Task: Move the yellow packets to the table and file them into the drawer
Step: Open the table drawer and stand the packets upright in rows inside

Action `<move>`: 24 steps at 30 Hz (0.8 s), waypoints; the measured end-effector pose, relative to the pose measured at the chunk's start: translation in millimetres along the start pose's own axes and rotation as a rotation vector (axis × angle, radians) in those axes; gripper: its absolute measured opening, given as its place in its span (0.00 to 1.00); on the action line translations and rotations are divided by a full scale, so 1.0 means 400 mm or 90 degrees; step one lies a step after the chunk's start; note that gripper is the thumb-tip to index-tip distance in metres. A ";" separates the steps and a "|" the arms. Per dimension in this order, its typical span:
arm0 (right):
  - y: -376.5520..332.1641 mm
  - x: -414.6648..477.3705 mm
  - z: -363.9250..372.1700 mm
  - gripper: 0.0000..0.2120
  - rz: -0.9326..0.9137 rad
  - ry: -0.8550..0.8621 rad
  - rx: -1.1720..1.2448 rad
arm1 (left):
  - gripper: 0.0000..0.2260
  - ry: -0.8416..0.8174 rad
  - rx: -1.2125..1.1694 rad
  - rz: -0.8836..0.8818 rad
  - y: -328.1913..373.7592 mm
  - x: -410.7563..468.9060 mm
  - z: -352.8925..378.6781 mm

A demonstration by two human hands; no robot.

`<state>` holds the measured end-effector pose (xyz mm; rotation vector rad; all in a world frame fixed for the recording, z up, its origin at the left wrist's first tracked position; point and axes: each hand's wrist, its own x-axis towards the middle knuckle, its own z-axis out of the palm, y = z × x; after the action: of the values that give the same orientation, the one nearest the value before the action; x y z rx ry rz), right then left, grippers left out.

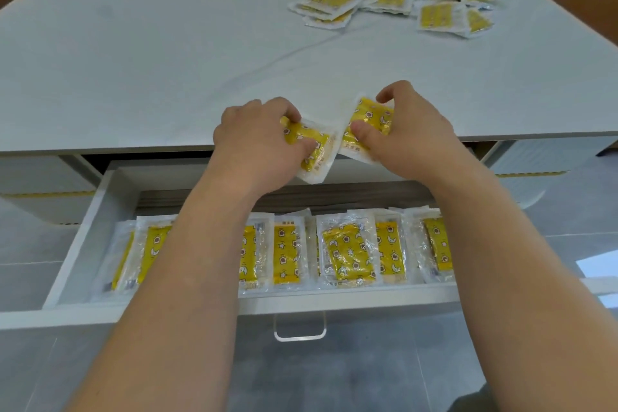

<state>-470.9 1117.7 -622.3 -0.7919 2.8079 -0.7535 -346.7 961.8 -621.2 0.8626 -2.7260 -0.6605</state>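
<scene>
**Filing the packets: one row in, a pile to go**

You hold two packets at the near edge of the table (150, 60), right above the open drawer (90, 234). Your left hand (257, 137) grips a yellow packet (311, 144), thumb on its face and fingers curled over its far edge. Your right hand (411, 134) pinches a second packet (371, 120) the same way, thumb in front and fingers bent behind. The two packets overlap at their inner corners, and both hang partly past the table edge, over the drawer.

By my reading, you are somewhere near the middle of the job. The drawer holds a row of packets (347, 254) near its front wall, leaning and overlapping like files from left to right; your forearms hide part of it. Behind that row the drawer bottom looks bare, so there seems to be room for more. A loose pile of packets (394, 3) lies flat and jumbled at the far right of the table, well apart from your hands. What is left is the filing, starting with the two you hold.

The table has a pale grey top with rounded corners and faint veining. The drawer is white, with a clear loop handle (300, 328) on its front. Below is a grey tiled floor (351, 378), and something brown shows at the far corners.
</scene>
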 end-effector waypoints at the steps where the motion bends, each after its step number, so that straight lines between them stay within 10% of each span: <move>1: 0.005 0.002 -0.003 0.29 -0.002 -0.016 -0.003 | 0.18 0.004 0.001 0.004 0.001 -0.001 0.001; 9: 0.018 -0.006 -0.020 0.32 -0.085 0.016 0.050 | 0.14 0.017 -0.048 0.146 0.027 -0.011 0.005; 17: 0.017 -0.039 -0.084 0.17 -0.107 -0.245 -0.123 | 0.14 -0.492 0.112 0.177 0.074 -0.036 0.033; 24: 0.048 -0.049 -0.066 0.15 -0.079 -0.358 -0.214 | 0.13 -0.528 0.247 0.115 0.050 -0.038 0.139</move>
<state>-469.5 1153.4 -609.4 -1.0404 2.4021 -0.0371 -362.0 1004.8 -661.5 0.4409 -3.7120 -0.5362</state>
